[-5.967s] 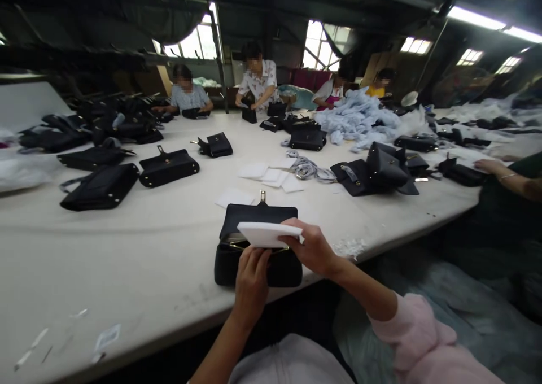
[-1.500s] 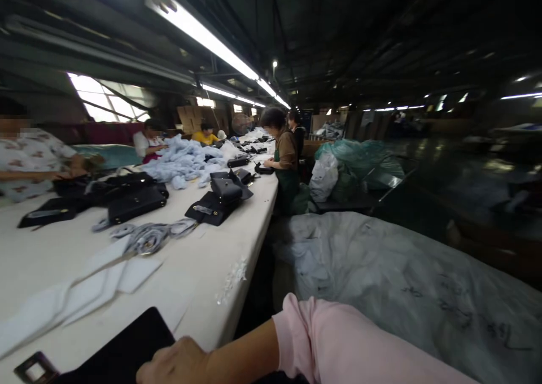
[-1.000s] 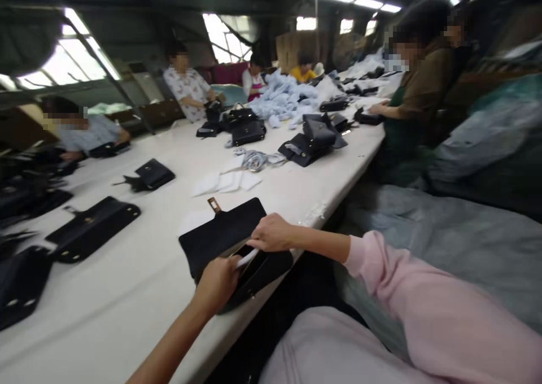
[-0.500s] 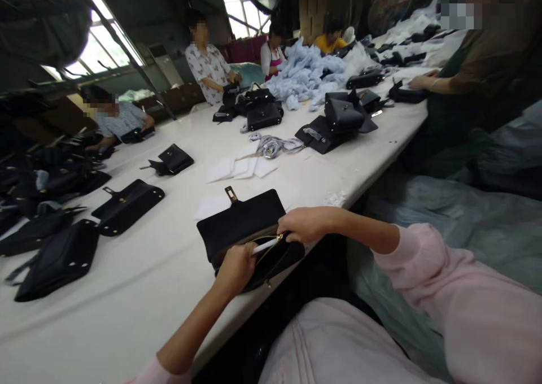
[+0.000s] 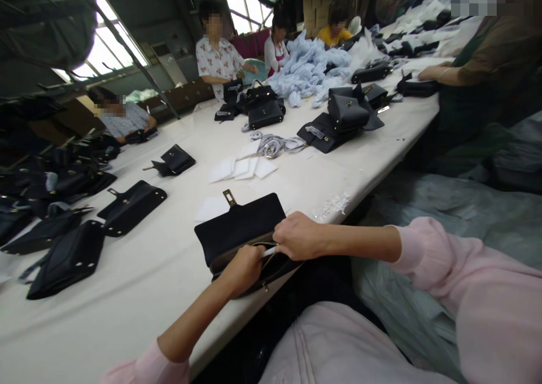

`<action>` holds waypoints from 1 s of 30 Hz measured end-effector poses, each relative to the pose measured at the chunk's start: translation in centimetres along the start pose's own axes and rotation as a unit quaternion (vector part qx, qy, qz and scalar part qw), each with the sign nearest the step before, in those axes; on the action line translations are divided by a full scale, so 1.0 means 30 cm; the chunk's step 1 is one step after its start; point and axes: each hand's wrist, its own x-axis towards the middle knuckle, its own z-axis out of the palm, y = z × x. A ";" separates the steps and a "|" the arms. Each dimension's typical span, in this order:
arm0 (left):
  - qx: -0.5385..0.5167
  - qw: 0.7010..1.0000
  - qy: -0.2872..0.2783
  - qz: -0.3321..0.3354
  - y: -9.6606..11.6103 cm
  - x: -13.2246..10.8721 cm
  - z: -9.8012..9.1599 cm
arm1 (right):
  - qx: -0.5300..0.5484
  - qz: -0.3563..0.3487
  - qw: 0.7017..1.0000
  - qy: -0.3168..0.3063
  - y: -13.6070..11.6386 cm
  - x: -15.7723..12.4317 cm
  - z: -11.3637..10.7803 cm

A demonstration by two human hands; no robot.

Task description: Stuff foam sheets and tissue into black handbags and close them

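Bag (image 5: 244, 225) of smooth black leather-like material, its flap folded back, sits open at the near edge of our broad off-white desk (image 5: 127, 293). Our left hand (image 5: 245, 268) grips one end of a thin white sheet (image 5: 269, 252) in the opening. Our right hand (image 5: 298, 236) curls over the bag's right side, fingertips hidden; we cannot tell what it grasps. We judge it best to keep the sheet level, spread the opening wide and guard against the gold-toned metal zip (image 5: 270, 243) snagging.
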 end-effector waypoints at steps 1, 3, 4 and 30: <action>-0.028 0.999 0.016 -0.016 0.004 -0.007 -0.003 | 0.046 0.039 0.998 0.001 0.015 0.007 -0.002; -0.099 0.992 0.066 -0.038 0.012 -0.022 -0.003 | 0.138 0.086 0.986 0.028 0.038 0.021 -0.018; -0.138 0.985 0.091 -0.045 0.016 -0.026 0.000 | 0.169 0.090 0.980 0.057 0.044 0.027 -0.032; -0.120 0.974 -0.187 0.046 0.055 0.129 -0.088 | 0.356 0.115 0.890 0.262 0.160 -0.079 0.133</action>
